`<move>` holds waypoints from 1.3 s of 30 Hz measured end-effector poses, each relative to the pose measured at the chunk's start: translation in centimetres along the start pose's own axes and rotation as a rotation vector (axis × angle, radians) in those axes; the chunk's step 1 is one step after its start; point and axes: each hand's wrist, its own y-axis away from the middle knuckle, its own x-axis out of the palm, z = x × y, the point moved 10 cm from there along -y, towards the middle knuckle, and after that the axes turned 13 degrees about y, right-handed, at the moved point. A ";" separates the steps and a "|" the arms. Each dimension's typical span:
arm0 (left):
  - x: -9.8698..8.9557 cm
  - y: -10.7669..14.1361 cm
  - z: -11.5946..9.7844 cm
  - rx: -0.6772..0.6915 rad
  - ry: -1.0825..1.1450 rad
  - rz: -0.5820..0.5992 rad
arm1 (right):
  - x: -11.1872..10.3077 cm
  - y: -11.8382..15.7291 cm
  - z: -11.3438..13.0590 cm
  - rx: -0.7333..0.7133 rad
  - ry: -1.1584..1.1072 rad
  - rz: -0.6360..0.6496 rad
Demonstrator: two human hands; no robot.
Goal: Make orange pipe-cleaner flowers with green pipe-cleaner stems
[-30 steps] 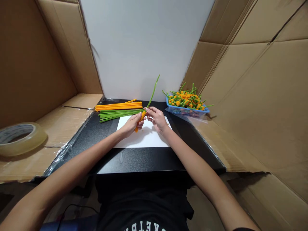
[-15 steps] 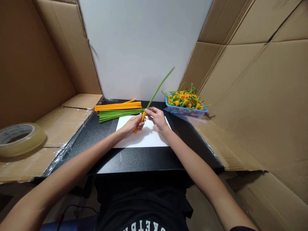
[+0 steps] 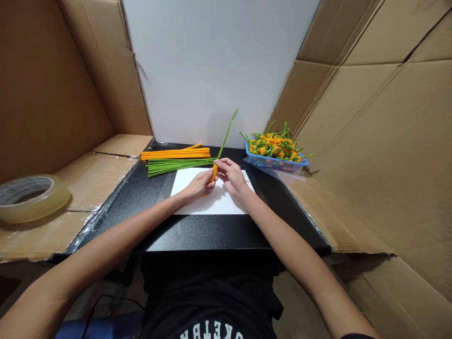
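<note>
My left hand (image 3: 202, 183) is closed around a carrot-shaped coil of orange pipe cleaner (image 3: 214, 172); its lower end is mostly hidden by the fingers. From the top of the coil a green pipe cleaner (image 3: 226, 135) sticks up, leaning right, its tip a little blurred. The fingertips of my right hand (image 3: 230, 175) pinch at the top of the coil, where the green stem comes out. Both hands are above a white sheet (image 3: 226, 202) lying on the black table (image 3: 197, 235).
Behind my hands lie bundles of orange pipe cleaners (image 3: 176, 154) and green pipe cleaners (image 3: 169, 166). A blue basket (image 3: 275, 163) heaped with orange-and-green pieces stands back right. A tape roll (image 3: 52, 200) sits at left on cardboard (image 3: 88, 176). Cardboard walls flank the table.
The green stem has swung left and stands more upright. My left hand has turned the orange coil slightly, and both hands have stayed close together. The camera view has shifted a little.
</note>
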 end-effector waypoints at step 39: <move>0.2 0.2 0.6 -0.099 0.078 0.002 | 0.8 0.2 -1.1 0.104 0.088 0.118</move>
